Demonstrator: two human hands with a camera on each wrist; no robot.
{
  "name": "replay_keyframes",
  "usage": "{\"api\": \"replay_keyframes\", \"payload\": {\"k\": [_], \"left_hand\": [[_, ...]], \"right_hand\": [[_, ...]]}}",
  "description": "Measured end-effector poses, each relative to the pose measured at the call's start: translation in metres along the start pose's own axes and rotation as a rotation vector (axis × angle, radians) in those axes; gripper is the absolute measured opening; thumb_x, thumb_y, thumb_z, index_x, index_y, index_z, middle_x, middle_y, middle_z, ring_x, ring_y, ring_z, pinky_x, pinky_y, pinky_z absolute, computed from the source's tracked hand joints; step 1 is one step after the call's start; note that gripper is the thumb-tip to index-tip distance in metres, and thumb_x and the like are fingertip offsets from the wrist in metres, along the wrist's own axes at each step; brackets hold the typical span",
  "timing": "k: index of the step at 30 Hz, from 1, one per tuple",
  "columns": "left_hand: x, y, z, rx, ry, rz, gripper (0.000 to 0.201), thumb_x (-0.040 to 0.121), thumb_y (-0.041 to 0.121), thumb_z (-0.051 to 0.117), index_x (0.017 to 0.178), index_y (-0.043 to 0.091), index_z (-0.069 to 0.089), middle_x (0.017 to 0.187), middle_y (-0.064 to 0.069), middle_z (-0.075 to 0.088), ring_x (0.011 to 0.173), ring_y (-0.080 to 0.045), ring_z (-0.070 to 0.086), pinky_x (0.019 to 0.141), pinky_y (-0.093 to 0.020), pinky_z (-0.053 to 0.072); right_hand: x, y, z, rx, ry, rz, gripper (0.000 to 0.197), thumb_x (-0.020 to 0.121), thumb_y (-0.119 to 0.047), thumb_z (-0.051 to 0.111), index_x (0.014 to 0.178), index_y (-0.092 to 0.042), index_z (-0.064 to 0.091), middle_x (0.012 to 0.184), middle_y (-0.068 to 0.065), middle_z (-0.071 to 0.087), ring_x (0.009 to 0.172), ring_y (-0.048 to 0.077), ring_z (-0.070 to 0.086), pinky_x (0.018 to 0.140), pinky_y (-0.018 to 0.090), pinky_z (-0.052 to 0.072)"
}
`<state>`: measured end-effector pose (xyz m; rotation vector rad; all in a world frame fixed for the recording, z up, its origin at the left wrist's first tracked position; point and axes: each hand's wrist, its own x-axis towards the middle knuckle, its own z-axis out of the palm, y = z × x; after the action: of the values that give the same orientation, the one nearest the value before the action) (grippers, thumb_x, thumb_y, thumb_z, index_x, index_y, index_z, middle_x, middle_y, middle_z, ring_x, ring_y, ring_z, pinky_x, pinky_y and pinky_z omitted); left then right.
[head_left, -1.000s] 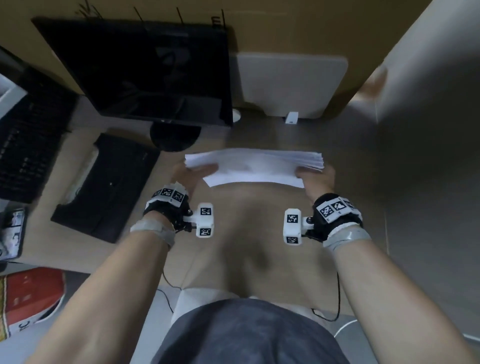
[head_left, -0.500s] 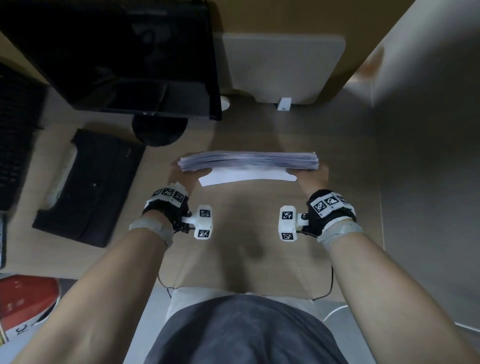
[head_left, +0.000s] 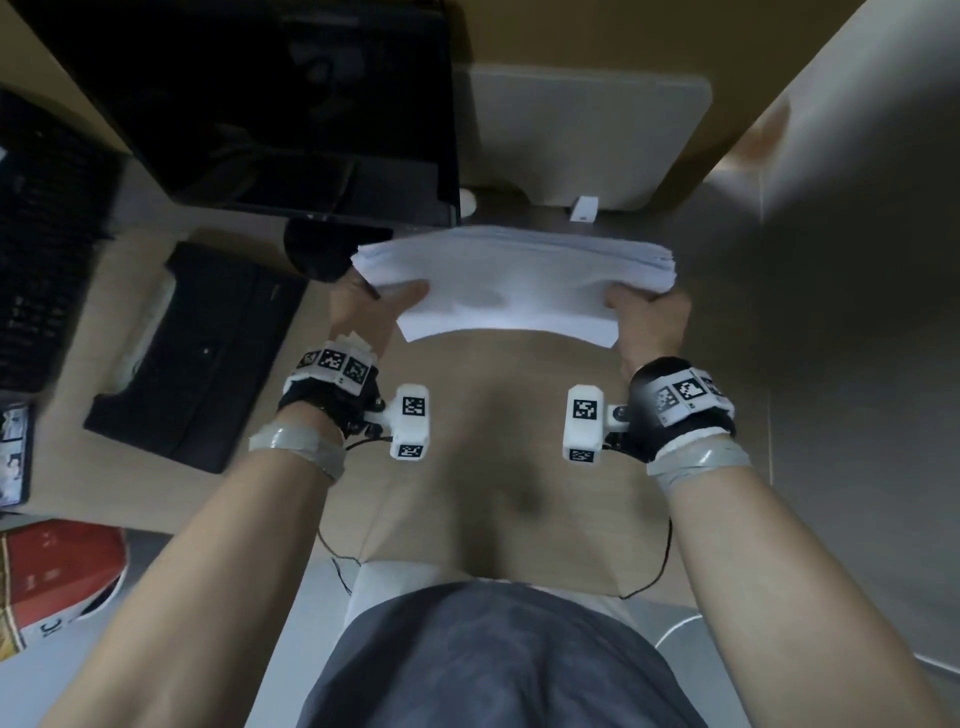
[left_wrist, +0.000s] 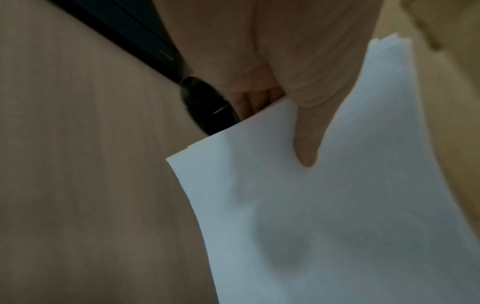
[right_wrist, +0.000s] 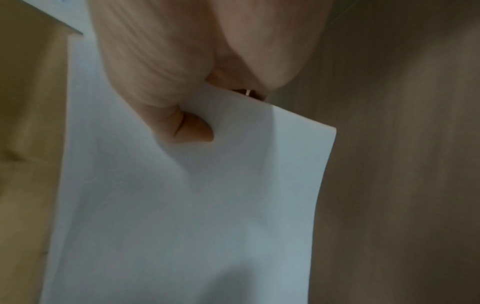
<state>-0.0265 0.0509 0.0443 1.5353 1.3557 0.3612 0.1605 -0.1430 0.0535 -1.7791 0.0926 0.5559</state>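
A thick stack of white paper (head_left: 514, 280) hangs above the wooden desk (head_left: 498, 431), held at both short ends. My left hand (head_left: 374, 306) grips its left end, thumb on top and fingers underneath. My right hand (head_left: 649, 317) grips the right end the same way. In the left wrist view the thumb presses into the top sheet of the paper stack (left_wrist: 324, 205), with the fingers tucked behind the edge. In the right wrist view the bent thumb pins the paper stack (right_wrist: 194, 205). The sheets sag a little in the middle.
A black monitor (head_left: 260, 104) on a round stand (head_left: 317, 249) sits behind the paper at the left. A black keyboard (head_left: 197, 353) lies left of my left hand. A white panel (head_left: 587, 135) leans on the back wall. A grey partition (head_left: 857, 364) bounds the right.
The paper stack rose and tilted, so its top face shows again instead of its edge. Both hands kept their grip and moved slightly away from me.
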Motion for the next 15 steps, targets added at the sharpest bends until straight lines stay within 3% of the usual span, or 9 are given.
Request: {"api": "replay_keyframes", "payload": {"k": [2, 5, 7, 9, 11, 13, 14, 15], "left_hand": [[0.006, -0.025, 0.01, 0.156, -0.039, -0.139, 0.064, 0.079, 0.027, 0.077, 0.131, 0.003, 0.047, 0.119, -0.005, 0.055, 0.1, -0.019, 0.056, 0.077, -0.022, 0.043], [0.009, -0.048, 0.024, 0.202, -0.066, -0.234, 0.051, 0.08, 0.021, 0.073, 0.121, -0.002, 0.052, 0.1, -0.005, 0.053, 0.078, -0.02, 0.057, 0.051, -0.019, 0.033], [0.007, -0.05, 0.026, 0.203, -0.06, -0.257, 0.039, 0.079, 0.021, 0.071, 0.11, 0.001, 0.057, 0.088, -0.005, 0.057, 0.07, -0.02, 0.054, 0.05, -0.019, 0.034], [0.009, -0.049, 0.026, 0.176, -0.056, -0.292, 0.042, 0.08, 0.023, 0.07, 0.114, 0.003, 0.057, 0.091, -0.007, 0.058, 0.07, -0.02, 0.051, 0.056, -0.022, 0.036], [0.01, -0.043, 0.026, 0.186, -0.083, -0.282, 0.026, 0.083, 0.02, 0.066, 0.102, 0.004, 0.058, 0.078, -0.004, 0.053, 0.072, -0.022, 0.048, 0.059, -0.024, 0.037], [0.008, -0.037, 0.025, 0.151, -0.077, -0.265, 0.013, 0.085, 0.013, 0.065, 0.088, 0.007, 0.054, 0.073, -0.002, 0.05, 0.074, -0.023, 0.048, 0.064, -0.025, 0.04], [0.007, -0.031, 0.023, 0.106, -0.052, -0.26, 0.014, 0.084, 0.01, 0.066, 0.082, 0.009, 0.052, 0.073, -0.002, 0.05, 0.07, -0.024, 0.049, 0.061, -0.023, 0.042], [0.004, -0.023, 0.021, 0.059, -0.022, -0.233, 0.02, 0.084, 0.007, 0.065, 0.075, 0.012, 0.049, 0.071, -0.002, 0.048, 0.063, -0.021, 0.047, 0.054, -0.02, 0.042]], "right_hand": [[0.003, 0.027, 0.002, -0.136, -0.052, 0.155, 0.011, 0.074, -0.004, 0.065, 0.083, -0.01, 0.065, 0.073, 0.0, 0.061, 0.068, 0.02, 0.059, 0.058, 0.027, 0.048], [0.009, 0.047, 0.004, -0.244, -0.057, 0.266, 0.027, 0.073, -0.011, 0.07, 0.099, -0.006, 0.065, 0.087, 0.005, 0.063, 0.076, 0.021, 0.06, 0.07, 0.032, 0.05], [0.01, 0.05, 0.003, -0.279, -0.045, 0.316, 0.038, 0.078, -0.012, 0.071, 0.111, -0.004, 0.054, 0.101, 0.008, 0.061, 0.089, 0.023, 0.061, 0.081, 0.037, 0.048], [0.009, 0.049, 0.0, -0.284, -0.029, 0.379, 0.054, 0.082, -0.015, 0.072, 0.125, -0.007, 0.04, 0.114, 0.006, 0.054, 0.099, 0.025, 0.056, 0.082, 0.036, 0.043], [0.008, 0.047, 0.0, -0.29, -0.038, 0.384, 0.058, 0.085, -0.016, 0.07, 0.131, -0.01, 0.036, 0.119, 0.005, 0.048, 0.101, 0.024, 0.052, 0.083, 0.035, 0.039], [0.007, 0.043, 0.001, -0.292, -0.052, 0.34, 0.035, 0.084, -0.008, 0.067, 0.116, -0.008, 0.052, 0.106, 0.007, 0.054, 0.094, 0.024, 0.053, 0.08, 0.034, 0.042], [0.006, 0.039, 0.001, -0.288, -0.046, 0.299, 0.017, 0.082, -0.003, 0.066, 0.097, -0.009, 0.062, 0.092, 0.007, 0.059, 0.086, 0.023, 0.055, 0.077, 0.033, 0.043], [0.005, 0.033, 0.001, -0.274, -0.043, 0.268, 0.013, 0.079, 0.001, 0.066, 0.08, -0.011, 0.064, 0.081, 0.004, 0.061, 0.078, 0.022, 0.056, 0.074, 0.032, 0.044]]}}
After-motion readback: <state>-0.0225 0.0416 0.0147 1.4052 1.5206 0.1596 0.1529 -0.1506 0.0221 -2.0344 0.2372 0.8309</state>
